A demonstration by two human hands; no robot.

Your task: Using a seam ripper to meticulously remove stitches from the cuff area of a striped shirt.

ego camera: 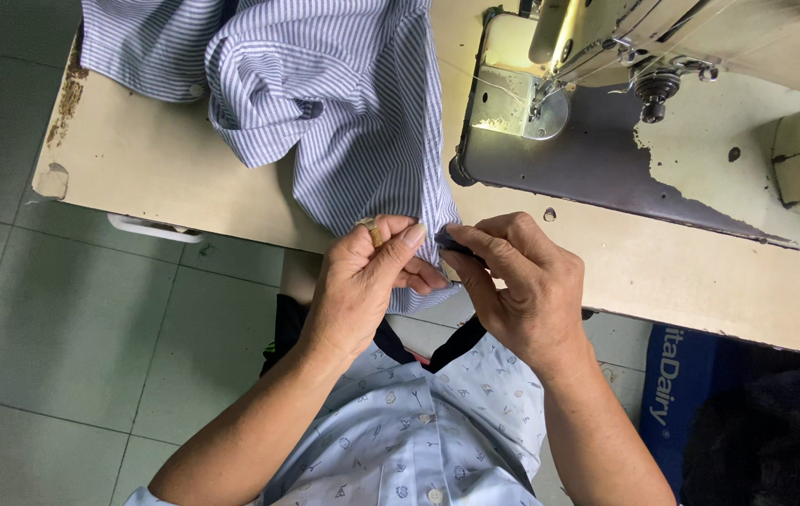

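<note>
A blue-and-white striped garment (pixel 344 103) is being held at its lower edge, where it is hanging over the near edge of the beige work table (pixel 175 169). The left hand (pixel 362 281) is pinching the striped cloth between thumb and forefinger; a ring is being worn on one finger. The right hand (pixel 522 281) is closing on a small dark item (pixel 456 245) at the same edge of cloth, just beside the left thumb. This item is possibly a small cutting tool or a dark tab, but it is being covered too far by the fingers to be made out. The rest of the garment is lying bunched across the table top, running out of frame at the top.

To the right, a worn cream sewing machine (pixel 662 103) is being lit at its needle area (pixel 531 98); its upper body is being cut off by the frame. The table's left corner is showing chipped, rust-stained edging. Below, a green tiled floor (pixel 91 356) is being seen, and a blue bag (pixel 686 384) with a dark bundle beside it is lying at lower right, partly cut off. The contact point between the hands is being hidden by the knuckles.
</note>
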